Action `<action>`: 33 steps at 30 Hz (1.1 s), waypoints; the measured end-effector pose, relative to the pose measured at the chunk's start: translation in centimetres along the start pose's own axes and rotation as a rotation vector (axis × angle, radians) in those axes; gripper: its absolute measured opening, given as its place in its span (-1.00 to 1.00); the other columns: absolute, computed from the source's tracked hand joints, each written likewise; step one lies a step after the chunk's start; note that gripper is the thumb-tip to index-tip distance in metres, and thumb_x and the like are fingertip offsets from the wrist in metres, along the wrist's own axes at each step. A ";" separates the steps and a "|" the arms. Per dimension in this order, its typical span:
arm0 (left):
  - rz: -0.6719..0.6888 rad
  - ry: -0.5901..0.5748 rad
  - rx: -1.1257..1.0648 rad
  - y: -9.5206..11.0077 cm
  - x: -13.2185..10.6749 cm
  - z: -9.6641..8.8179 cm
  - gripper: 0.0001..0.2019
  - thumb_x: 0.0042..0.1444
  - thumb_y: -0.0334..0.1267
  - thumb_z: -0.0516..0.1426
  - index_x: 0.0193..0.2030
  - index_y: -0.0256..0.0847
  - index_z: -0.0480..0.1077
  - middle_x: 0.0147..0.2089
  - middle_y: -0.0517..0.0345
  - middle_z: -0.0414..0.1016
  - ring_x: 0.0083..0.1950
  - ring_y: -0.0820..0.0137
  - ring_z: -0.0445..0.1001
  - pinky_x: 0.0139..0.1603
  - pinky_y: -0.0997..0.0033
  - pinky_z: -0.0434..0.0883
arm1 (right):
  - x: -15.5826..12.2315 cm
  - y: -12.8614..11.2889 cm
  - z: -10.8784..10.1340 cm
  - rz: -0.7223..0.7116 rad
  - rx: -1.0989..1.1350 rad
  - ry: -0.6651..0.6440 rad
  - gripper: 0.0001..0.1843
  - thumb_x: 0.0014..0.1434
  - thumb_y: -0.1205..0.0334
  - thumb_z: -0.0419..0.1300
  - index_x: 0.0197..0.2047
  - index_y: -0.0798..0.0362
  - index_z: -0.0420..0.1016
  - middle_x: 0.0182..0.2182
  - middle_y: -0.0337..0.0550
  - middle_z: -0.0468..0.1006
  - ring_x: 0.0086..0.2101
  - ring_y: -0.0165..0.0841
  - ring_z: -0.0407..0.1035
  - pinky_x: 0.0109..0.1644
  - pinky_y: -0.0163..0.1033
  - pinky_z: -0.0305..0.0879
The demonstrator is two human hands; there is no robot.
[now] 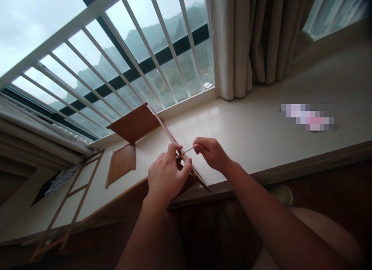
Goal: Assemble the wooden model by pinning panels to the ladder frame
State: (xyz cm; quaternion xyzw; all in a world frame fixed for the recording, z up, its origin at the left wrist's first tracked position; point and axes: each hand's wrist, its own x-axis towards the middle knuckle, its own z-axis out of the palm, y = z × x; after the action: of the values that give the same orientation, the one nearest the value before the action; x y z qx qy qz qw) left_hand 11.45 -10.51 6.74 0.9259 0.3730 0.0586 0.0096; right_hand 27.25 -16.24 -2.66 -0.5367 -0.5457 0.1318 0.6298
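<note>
My left hand (167,176) is closed around the near end of a brown wooden panel piece (136,122) with a long thin side rail, held tilted above the pale window sill (255,130). My right hand (211,152) pinches a thin light-coloured pin or stick (188,150), whose tip points at the rail just beside my left fingers. The two hands are nearly touching over the sill's front edge.
A smaller brown wooden panel (122,163) lies flat on the sill to the left. A thin ladder-like wooden frame (74,196) lies further left. White window bars (139,49) stand behind, a beige curtain (255,37) hangs at the right, and a blurred pink object (309,117) rests on the sill.
</note>
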 end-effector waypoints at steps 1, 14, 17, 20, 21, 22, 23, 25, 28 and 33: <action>-0.003 0.000 -0.001 0.0 0.0 0.0 -0.53 0.13 0.18 -0.18 0.08 0.07 0.18 -0.09 0.19 0.51 -0.05 0.31 0.47 -0.15 0.40 0.27 | 0.0 -0.1 0.0 0.001 0.002 -0.005 -0.61 0.28 0.03 0.01 -0.43 0.18 0.29 -0.53 -0.26 0.28 -0.47 -0.60 0.13 -0.31 -0.43 0.06; -0.001 0.003 0.011 0.1 0.0 -0.1 -0.52 0.13 0.18 -0.18 0.08 0.05 0.20 -0.10 0.16 0.51 -0.10 0.35 0.46 -0.15 0.42 0.29 | 0.4 -0.8 0.9 0.348 0.290 -0.006 -0.40 0.24 -0.17 -0.02 -0.59 0.19 0.15 -0.68 -0.31 0.13 -0.61 -0.63 0.00 -0.48 -0.40 -0.02; -0.005 0.003 0.021 0.0 0.0 0.0 -0.52 0.13 0.19 -0.18 0.08 0.07 0.20 -0.10 0.17 0.51 -0.10 0.34 0.47 -0.16 0.41 0.28 | 0.5 -0.8 1.0 0.374 0.317 -0.005 -0.40 0.22 -0.18 -0.01 -0.59 0.18 0.14 -0.69 -0.32 0.12 -0.62 -0.64 -0.01 -0.50 -0.40 -0.04; 0.003 0.007 0.025 -0.1 0.0 0.0 -0.53 0.13 0.18 -0.19 0.08 0.08 0.19 -0.09 0.18 0.51 -0.08 0.33 0.47 -0.16 0.40 0.29 | 0.6 -0.8 0.6 0.355 0.269 -0.016 -0.40 0.23 -0.19 -0.03 -0.57 0.18 0.15 -0.67 -0.31 0.14 -0.61 -0.63 0.00 -0.49 -0.40 -0.03; 0.003 0.009 0.025 -0.1 0.0 0.1 -0.53 0.14 0.18 -0.19 0.08 0.08 0.19 -0.09 0.18 0.50 -0.08 0.33 0.47 -0.15 0.39 0.29 | 0.6 -0.8 0.4 0.339 0.248 -0.023 -0.40 0.24 -0.19 -0.04 -0.57 0.18 0.14 -0.66 -0.31 0.14 -0.60 -0.63 0.01 -0.47 -0.40 -0.01; 0.003 0.009 0.025 -0.1 0.0 0.1 -0.53 0.14 0.18 -0.19 0.08 0.08 0.19 -0.09 0.18 0.50 -0.07 0.33 0.47 -0.15 0.39 0.29 | 0.6 -0.8 0.1 0.318 0.226 -0.032 -0.41 0.24 -0.18 -0.04 -0.56 0.18 0.14 -0.65 -0.31 0.15 -0.59 -0.63 0.02 -0.46 -0.40 0.00; 0.002 0.008 0.023 -0.2 0.0 0.1 -0.53 0.14 0.18 -0.19 0.08 0.08 0.19 -0.09 0.18 0.50 -0.07 0.33 0.47 -0.15 0.39 0.29 | 0.6 -0.8 -0.1 0.294 0.202 -0.045 -0.41 0.25 -0.17 -0.04 -0.55 0.18 0.15 -0.65 -0.30 0.15 -0.58 -0.63 0.03 -0.44 -0.40 0.01; -0.002 0.008 0.022 -0.2 -0.1 0.1 -0.52 0.14 0.18 -0.19 0.09 0.07 0.20 -0.09 0.17 0.50 -0.07 0.33 0.47 -0.14 0.38 0.30 | 0.5 -0.7 -0.4 0.242 0.145 -0.081 -0.43 0.26 -0.15 -0.04 -0.54 0.19 0.17 -0.63 -0.30 0.18 -0.56 -0.63 0.05 -0.40 -0.41 0.02; -0.007 0.005 0.027 -0.1 -0.1 0.0 -0.51 0.13 0.18 -0.19 0.09 0.06 0.21 -0.10 0.16 0.50 -0.08 0.33 0.47 -0.13 0.39 0.30 | 0.3 -0.6 -0.5 0.169 0.058 -0.096 -0.47 0.28 -0.11 -0.05 -0.50 0.19 0.19 -0.60 -0.29 0.21 -0.53 -0.62 0.06 -0.38 -0.41 0.00; -0.011 0.001 0.022 0.1 0.0 -0.2 -0.51 0.13 0.17 -0.17 0.09 0.04 0.22 -0.10 0.14 0.50 -0.08 0.34 0.46 -0.12 0.39 0.32 | 0.1 -0.3 0.0 0.044 -0.037 -0.031 -0.56 0.29 -0.02 -0.02 -0.45 0.18 0.23 -0.56 -0.28 0.21 -0.48 -0.60 0.05 -0.33 -0.41 -0.01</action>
State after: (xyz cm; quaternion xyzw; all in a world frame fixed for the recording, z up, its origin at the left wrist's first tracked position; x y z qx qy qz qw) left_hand 11.53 -10.62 6.95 0.9238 0.3789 0.0551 -0.0003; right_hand 27.18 -16.33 -2.35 -0.5581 -0.5459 0.1435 0.6083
